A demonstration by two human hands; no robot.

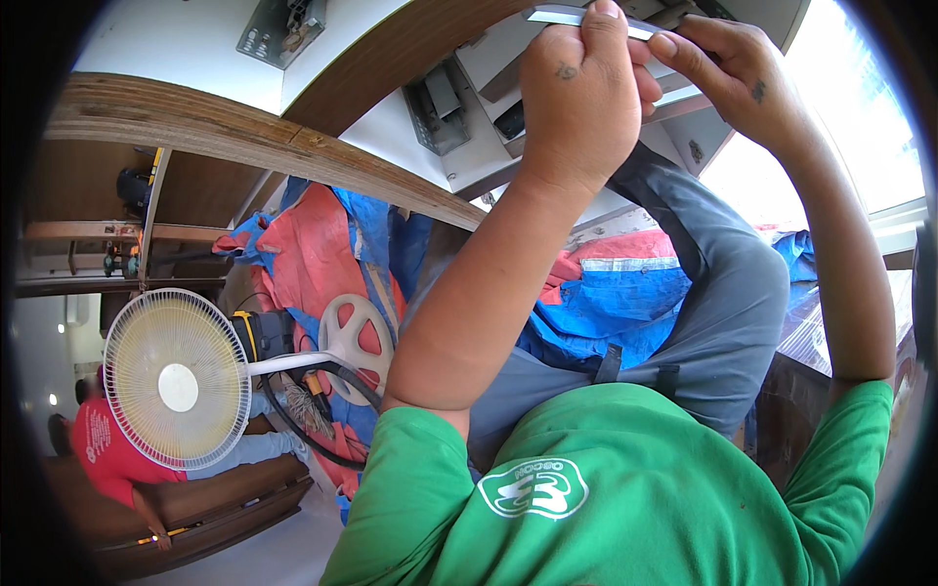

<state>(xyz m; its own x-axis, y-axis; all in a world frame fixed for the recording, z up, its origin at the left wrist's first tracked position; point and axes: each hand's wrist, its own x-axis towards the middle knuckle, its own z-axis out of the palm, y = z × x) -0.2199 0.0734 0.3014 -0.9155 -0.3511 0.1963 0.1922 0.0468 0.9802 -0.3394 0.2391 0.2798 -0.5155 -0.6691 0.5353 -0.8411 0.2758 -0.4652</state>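
High in the view, both my hands are on a narrow, shiny, flat metal strip (559, 16); its exact kind does not show. My left hand (584, 103) is closed round it, with the thumb lying along the top. The strip's tapered left end sticks out past that thumb. On the other end, my right hand (747, 86) pinches it between thumb and bent fingers. A brown board edge (391, 61) passes just left of my left hand. Behind the hands are white panels (469, 161) and a grey metal bracket or box (437, 107).
A long plywood edge (244, 132) crosses the left. A standing fan (178, 389) with a white base lies toward lower left. Beyond it is a person in a red shirt (117, 444), a yellow tool in hand. Blue and red tarpaulin (611, 303) lies around my legs.
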